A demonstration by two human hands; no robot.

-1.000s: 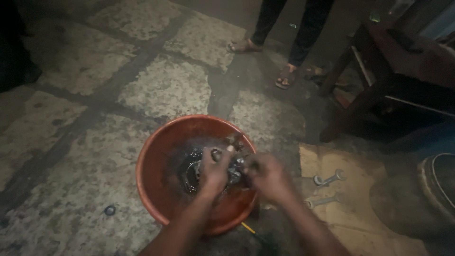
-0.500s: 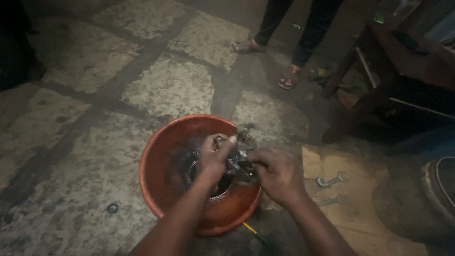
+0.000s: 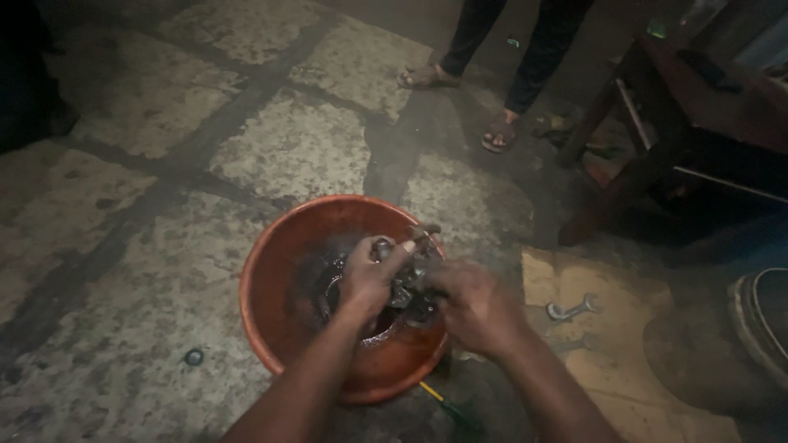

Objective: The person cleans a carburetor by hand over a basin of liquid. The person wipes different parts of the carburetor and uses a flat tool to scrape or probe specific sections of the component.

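Note:
An orange plastic basin [image 3: 279, 287] stands on the stone floor with dark liquid in its bottom. Both my hands are over it, gripping one dark, greasy metal part [image 3: 408, 280]. My left hand [image 3: 369, 275] closes on the part's left side, thumb up near a rounded metal end. My right hand [image 3: 472, 303] grips the part's right side at the basin's right rim. Most of the part is hidden under my fingers.
A spanner [image 3: 573, 309] lies on a piece of cardboard [image 3: 624, 361] to the right. Another person's legs in sandals [image 3: 498, 135] stand behind the basin. A dark wooden bench [image 3: 681, 123] is at upper right, a tyre [image 3: 759, 320] at the right edge, a small round object [image 3: 194, 357] on the floor.
Both hands stay on the metal part over the basin. My fingers have shifted slightly around it, and the view has moved a little.

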